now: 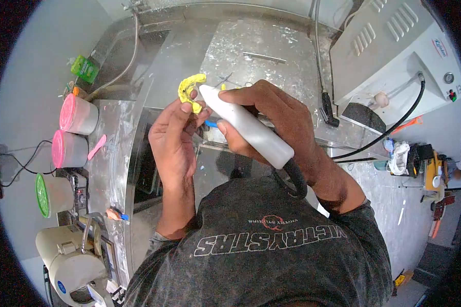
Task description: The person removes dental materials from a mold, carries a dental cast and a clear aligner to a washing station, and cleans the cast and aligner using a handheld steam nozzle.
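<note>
My left hand pinches a yellow horseshoe-shaped dental arch between thumb and fingers, holding it up above the metal worktop. Wrapped in my right hand is a white handpiece with a tapered tip and a thick black hose at its rear end. The tip points at the arch from the right, close to its inner side; I cannot tell whether they touch. A small blue part shows between the hands beside my right fingers. The arch's lower end is partly covered by my left fingers.
A grey-white machine with a gauge and black hose stands at the right. Along the left are pink-lidded tubs, a green-lidded tub, a pink spatula and a cream machine. A metal bar lies on the dusty worktop.
</note>
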A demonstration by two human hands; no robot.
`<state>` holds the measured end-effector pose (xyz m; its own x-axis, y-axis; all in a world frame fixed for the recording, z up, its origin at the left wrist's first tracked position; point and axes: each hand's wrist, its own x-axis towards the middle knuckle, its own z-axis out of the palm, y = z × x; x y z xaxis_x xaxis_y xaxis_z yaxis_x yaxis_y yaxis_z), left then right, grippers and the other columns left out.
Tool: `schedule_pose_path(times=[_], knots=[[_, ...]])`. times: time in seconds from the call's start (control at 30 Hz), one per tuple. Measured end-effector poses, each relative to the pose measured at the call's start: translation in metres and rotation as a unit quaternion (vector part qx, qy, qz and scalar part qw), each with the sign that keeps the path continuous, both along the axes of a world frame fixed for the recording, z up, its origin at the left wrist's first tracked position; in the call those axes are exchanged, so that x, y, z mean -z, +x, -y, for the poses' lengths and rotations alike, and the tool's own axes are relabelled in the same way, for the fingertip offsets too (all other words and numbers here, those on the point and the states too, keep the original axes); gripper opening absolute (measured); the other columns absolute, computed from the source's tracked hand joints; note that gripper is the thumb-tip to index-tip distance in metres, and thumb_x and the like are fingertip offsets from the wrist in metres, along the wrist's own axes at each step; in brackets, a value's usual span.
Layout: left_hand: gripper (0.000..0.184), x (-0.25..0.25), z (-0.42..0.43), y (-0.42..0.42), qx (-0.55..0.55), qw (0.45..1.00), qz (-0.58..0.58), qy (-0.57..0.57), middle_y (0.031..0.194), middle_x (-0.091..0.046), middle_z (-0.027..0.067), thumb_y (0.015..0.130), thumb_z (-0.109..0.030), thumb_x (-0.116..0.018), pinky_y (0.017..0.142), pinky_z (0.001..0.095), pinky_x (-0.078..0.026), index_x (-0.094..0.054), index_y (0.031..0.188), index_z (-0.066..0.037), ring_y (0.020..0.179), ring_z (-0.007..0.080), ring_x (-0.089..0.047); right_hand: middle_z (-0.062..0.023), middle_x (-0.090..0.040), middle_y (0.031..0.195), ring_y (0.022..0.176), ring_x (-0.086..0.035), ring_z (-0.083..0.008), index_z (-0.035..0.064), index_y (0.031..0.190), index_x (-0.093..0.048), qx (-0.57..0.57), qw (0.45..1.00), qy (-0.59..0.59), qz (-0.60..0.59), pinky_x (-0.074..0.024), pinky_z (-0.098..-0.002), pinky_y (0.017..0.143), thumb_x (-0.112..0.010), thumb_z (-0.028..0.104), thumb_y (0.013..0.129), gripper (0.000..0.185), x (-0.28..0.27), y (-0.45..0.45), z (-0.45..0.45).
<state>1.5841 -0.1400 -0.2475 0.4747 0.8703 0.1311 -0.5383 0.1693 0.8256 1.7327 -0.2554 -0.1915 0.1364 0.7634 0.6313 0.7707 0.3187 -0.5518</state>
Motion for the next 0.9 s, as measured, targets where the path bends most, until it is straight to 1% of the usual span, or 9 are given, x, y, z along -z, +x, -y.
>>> schedule_pose_path(times=[0.07,0.17,0.27,0.37,0.47,0.57,0.77,0.87,0.9], knots=[[0.031,-0.001,0.002,0.0,0.004,1.0,0.006,-0.005,0.108,-0.068,0.0182,0.095,-0.011,-0.062,0.087,0.0354,-0.058,-0.061,0.118,0.011,0.095,0.0226,-0.069,-0.0118,-0.062,0.092,0.083,-0.065,-0.0325,0.01,0.114,-0.058,0.001,1.0,0.013,0.011,-0.0529,-0.0405,0.069,-0.076,0.015,0.077,0.041,0.002,0.001,-0.001],[0.031,0.0,0.003,0.0,-0.005,1.0,0.0,0.001,0.108,-0.068,0.018,0.095,-0.009,-0.062,0.088,0.0349,-0.058,-0.061,0.118,0.012,0.095,0.0223,-0.069,-0.0117,-0.062,0.09,0.082,-0.065,-0.0315,0.0102,0.114,-0.058,0.0,0.999,0.037,-0.009,-0.053,-0.0389,0.068,-0.077,0.015,0.077,0.041,0.003,-0.003,-0.003],[0.03,0.002,0.003,0.0,-0.014,1.0,-0.012,0.004,0.109,-0.068,0.0169,0.094,-0.008,-0.061,0.088,0.035,-0.057,-0.062,0.117,0.011,0.095,0.022,-0.068,-0.0114,-0.063,0.091,0.081,-0.066,-0.0307,0.0109,0.113,-0.059,-0.009,1.0,0.004,-0.02,-0.0536,-0.0369,0.068,-0.077,0.015,0.078,0.04,-0.002,-0.007,-0.001],[0.029,0.003,0.002,-0.003,-0.017,1.0,0.0,0.003,0.109,-0.068,0.0165,0.094,-0.006,-0.061,0.089,0.0353,-0.056,-0.062,0.116,0.012,0.095,0.0218,-0.068,-0.0112,-0.064,0.091,0.081,-0.067,-0.0302,0.0122,0.112,-0.059,-0.022,0.999,0.003,-0.035,-0.054,-0.0361,0.069,-0.078,0.016,0.078,0.039,-0.004,-0.007,-0.002],[0.028,-0.001,0.003,-0.004,-0.023,0.999,-0.033,0.016,0.108,-0.068,0.0166,0.094,-0.007,-0.061,0.089,0.0364,-0.056,-0.062,0.115,0.012,0.095,0.0214,-0.068,-0.0108,-0.065,0.094,0.08,-0.067,-0.0287,0.0128,0.111,-0.059,0.02,0.998,0.013,-0.056,-0.0543,-0.0354,0.068,-0.079,0.017,0.077,0.039,-0.002,-0.007,-0.003],[0.028,0.004,-0.001,-0.003,-0.027,0.999,-0.013,0.019,0.106,-0.068,0.0173,0.095,-0.008,-0.061,0.088,0.0359,-0.057,-0.062,0.114,0.012,0.094,0.0216,-0.068,-0.0107,-0.066,0.094,0.08,-0.068,-0.0277,0.0128,0.11,-0.06,-0.009,0.998,0.027,-0.048,-0.0549,-0.0348,0.068,-0.079,0.017,0.076,0.039,-0.002,-0.006,-0.004],[0.027,0.002,-0.001,-0.005,0.012,1.0,0.015,-0.02,0.106,-0.069,0.0162,0.094,-0.007,-0.062,0.084,0.0342,-0.059,-0.062,0.114,0.011,0.092,0.0215,-0.069,-0.0107,-0.066,0.094,0.08,-0.068,-0.0279,0.0121,0.111,-0.06,0.015,0.998,0.047,-0.044,-0.0556,-0.0345,0.068,-0.08,0.015,0.074,0.041,0.002,-0.013,-0.008],[0.027,0.0,0.001,-0.007,0.017,1.0,0.014,-0.019,0.107,-0.069,0.0157,0.094,-0.007,-0.062,0.085,0.0319,-0.057,-0.063,0.115,0.011,0.091,0.0197,-0.069,-0.0108,-0.066,0.093,0.077,-0.068,-0.0265,0.0113,0.112,-0.059,0.042,0.998,0.049,0.015,-0.0552,-0.0332,0.066,-0.08,0.016,0.075,0.042,0.0,-0.009,-0.007],[0.027,-0.001,0.001,-0.007,-0.006,1.0,-0.018,0.0,0.107,-0.069,0.0157,0.094,-0.006,-0.063,0.085,0.0308,-0.056,-0.063,0.115,0.01,0.092,0.0185,-0.068,-0.0104,-0.066,0.093,0.077,-0.069,-0.0255,0.0112,0.112,-0.06,0.054,0.997,0.057,-0.004,-0.0551,-0.0325,0.066,-0.08,0.016,0.076,0.042,0.0,-0.007,-0.005]])
